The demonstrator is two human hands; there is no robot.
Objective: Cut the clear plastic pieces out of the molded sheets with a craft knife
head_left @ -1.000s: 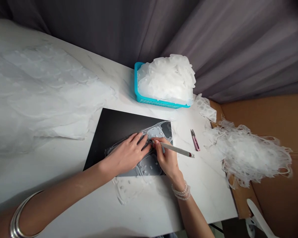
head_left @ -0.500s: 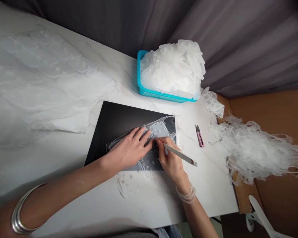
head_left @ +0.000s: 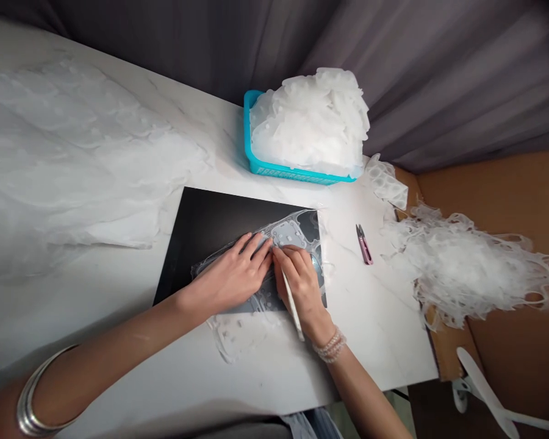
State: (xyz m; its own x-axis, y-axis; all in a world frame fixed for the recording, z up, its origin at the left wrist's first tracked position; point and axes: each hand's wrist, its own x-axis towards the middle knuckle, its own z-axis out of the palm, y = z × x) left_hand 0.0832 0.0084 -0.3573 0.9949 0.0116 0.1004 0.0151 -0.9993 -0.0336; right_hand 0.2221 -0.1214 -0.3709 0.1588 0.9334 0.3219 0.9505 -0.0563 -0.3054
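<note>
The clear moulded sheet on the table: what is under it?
A black rectangular mat shows through the clear moulded plastic sheet. The left hand and right hand hide its middle.

Working tip of the thin white rod-shaped tool (head_left: 293,308) was covered by the fingers of the right hand (head_left: 301,281) wrapped round it. Contact with the translucent moulded plastic sheet (head_left: 287,234) could not be confirmed. The middle of that sheet was hidden under both the right hand and the flattened left hand (head_left: 235,277). Inside of the turquoise plastic basket (head_left: 251,160) was buried by heaped white pieces (head_left: 311,122). The white layered sheeting (head_left: 73,164) was cut off at the left edge.
</note>
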